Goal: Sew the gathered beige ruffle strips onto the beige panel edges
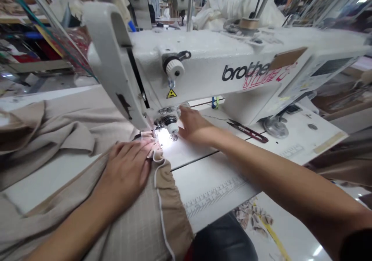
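Left forearm [69,230] and right forearm [279,175] reach in from the bottom corners toward a white Brother sewing machine [203,67]. Under the left hand [124,171], spread flat with its fingers slightly apart, beige cloth [58,137] lies pressed against the table [209,175]. Those fingertips stop just beside the presser foot [171,126], where the lamp throws a bright patch on the table. More of the cloth bunches in loose folds left of that hand, and below it a gathered band [174,210] edged with white cord [159,206] curves up toward the foot. The right hand [194,126] sits just past the foot, fingers loosely curled and pinching nothing. Its fingertips are at a small metal disc [183,105] on the machine, though from here it's hard to say whether they touch it. Just beyond that hand lie dark thread snips [247,131] with red trim, and a printed ruler [215,195] runs along the table below the right forearm. Farther off, past both hands, a spool [248,23] sits on the machine, with a heap of white cloth [232,9] behind it.
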A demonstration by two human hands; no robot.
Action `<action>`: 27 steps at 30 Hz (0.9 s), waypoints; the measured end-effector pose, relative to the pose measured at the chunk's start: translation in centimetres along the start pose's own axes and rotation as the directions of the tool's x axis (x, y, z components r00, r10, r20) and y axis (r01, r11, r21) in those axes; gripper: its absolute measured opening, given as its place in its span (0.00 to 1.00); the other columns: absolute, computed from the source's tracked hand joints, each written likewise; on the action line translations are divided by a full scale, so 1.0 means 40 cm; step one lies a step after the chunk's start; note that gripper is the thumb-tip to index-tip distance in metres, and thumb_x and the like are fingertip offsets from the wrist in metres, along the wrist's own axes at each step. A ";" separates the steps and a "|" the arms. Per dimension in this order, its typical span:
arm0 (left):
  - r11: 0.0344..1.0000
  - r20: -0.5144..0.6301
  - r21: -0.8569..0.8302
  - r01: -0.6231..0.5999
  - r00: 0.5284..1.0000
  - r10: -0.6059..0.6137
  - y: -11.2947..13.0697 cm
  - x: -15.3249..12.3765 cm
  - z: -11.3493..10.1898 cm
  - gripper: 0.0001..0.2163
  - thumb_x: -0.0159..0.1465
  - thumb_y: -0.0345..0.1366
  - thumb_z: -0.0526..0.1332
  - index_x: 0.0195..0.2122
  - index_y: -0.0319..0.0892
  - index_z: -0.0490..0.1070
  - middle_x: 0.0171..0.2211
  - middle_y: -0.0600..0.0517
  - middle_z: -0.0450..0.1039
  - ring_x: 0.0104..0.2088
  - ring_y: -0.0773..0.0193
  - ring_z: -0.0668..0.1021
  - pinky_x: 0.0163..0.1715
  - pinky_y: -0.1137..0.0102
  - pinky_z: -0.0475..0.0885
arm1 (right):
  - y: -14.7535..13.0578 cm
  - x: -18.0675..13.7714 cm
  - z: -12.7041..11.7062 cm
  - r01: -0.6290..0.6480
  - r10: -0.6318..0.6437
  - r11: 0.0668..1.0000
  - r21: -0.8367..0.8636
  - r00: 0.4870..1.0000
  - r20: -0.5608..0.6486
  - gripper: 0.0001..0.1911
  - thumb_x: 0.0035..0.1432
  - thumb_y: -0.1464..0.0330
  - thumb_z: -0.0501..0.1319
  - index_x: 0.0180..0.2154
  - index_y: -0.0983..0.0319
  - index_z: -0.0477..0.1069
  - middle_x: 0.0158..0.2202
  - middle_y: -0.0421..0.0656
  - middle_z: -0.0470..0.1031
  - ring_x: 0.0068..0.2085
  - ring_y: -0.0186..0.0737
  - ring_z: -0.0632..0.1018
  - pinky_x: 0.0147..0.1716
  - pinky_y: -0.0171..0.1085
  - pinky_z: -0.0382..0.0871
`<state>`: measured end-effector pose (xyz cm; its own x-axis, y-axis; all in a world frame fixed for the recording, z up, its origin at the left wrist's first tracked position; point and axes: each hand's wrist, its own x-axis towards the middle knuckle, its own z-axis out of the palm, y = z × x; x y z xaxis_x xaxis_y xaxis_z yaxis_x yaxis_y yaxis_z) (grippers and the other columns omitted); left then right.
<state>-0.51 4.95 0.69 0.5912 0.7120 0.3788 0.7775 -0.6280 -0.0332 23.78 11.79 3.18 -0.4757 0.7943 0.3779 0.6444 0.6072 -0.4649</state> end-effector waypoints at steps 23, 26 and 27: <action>-0.246 0.703 -0.704 0.667 0.603 -0.377 0.457 -0.409 -0.029 0.17 0.57 0.46 0.73 0.43 0.42 0.78 0.40 0.48 0.84 0.40 0.56 0.84 0.41 0.64 0.80 | -0.347 -0.706 0.183 -0.616 0.098 0.343 0.709 0.774 0.625 0.18 0.67 0.56 0.62 0.50 0.61 0.75 0.45 0.44 0.78 0.47 0.43 0.78 0.53 0.43 0.71; -0.429 0.776 -0.626 0.651 0.572 -0.265 0.474 -0.393 0.054 0.16 0.64 0.50 0.66 0.38 0.40 0.78 0.35 0.47 0.84 0.34 0.55 0.85 0.34 0.64 0.81 | -0.323 -0.744 0.245 -0.676 0.145 0.328 0.660 0.726 0.672 0.18 0.72 0.62 0.49 0.48 0.63 0.74 0.45 0.46 0.78 0.47 0.43 0.78 0.54 0.44 0.71; -0.464 0.788 -0.607 0.645 0.562 -0.250 0.469 -0.388 0.070 0.15 0.65 0.49 0.64 0.38 0.40 0.78 0.34 0.47 0.84 0.33 0.56 0.85 0.33 0.64 0.81 | -0.310 -0.753 0.266 -0.689 0.158 0.331 0.645 0.714 0.682 0.18 0.70 0.65 0.48 0.47 0.63 0.74 0.43 0.46 0.78 0.45 0.42 0.78 0.52 0.43 0.71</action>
<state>5.50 -16.99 -8.40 0.3068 0.8050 -0.5078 -0.1093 0.5598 0.8214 23.73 -19.42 -10.95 -0.6465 0.6780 -0.3497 0.1555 -0.3317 -0.9305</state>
